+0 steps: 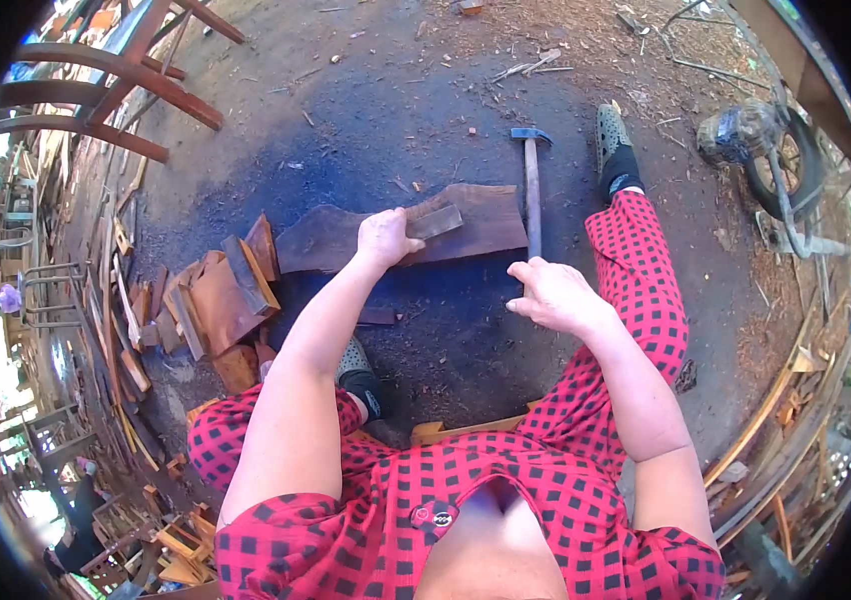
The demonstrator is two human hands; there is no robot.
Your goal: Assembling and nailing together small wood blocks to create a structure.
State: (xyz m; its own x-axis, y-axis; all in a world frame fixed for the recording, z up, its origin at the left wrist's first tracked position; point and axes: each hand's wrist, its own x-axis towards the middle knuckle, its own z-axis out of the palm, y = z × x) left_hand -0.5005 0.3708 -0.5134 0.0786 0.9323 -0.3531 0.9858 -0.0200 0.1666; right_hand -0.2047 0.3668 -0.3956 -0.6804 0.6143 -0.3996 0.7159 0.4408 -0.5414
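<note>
My left hand (386, 238) is closed on one end of a small rectangular wooden block (441, 221), which lies across a dark plank. That plank (326, 240), broad with an uneven edge, rests on the ground before me. At its right end a hammer (533, 195) points away from me, its metal head at the far end of a long wooden handle. My right hand (561, 298) covers the near end of the handle, with thumb and forefinger pointing left; the other fingers are hidden under the hand.
Wood offcuts (221, 300) lie piled at the left, below an overturned wooden chair (111, 85). A wheel (796, 165) with a metal frame stands at the far right. Long wooden strips (786, 420) curve along the right side. My feet are on the dirt floor (416, 90).
</note>
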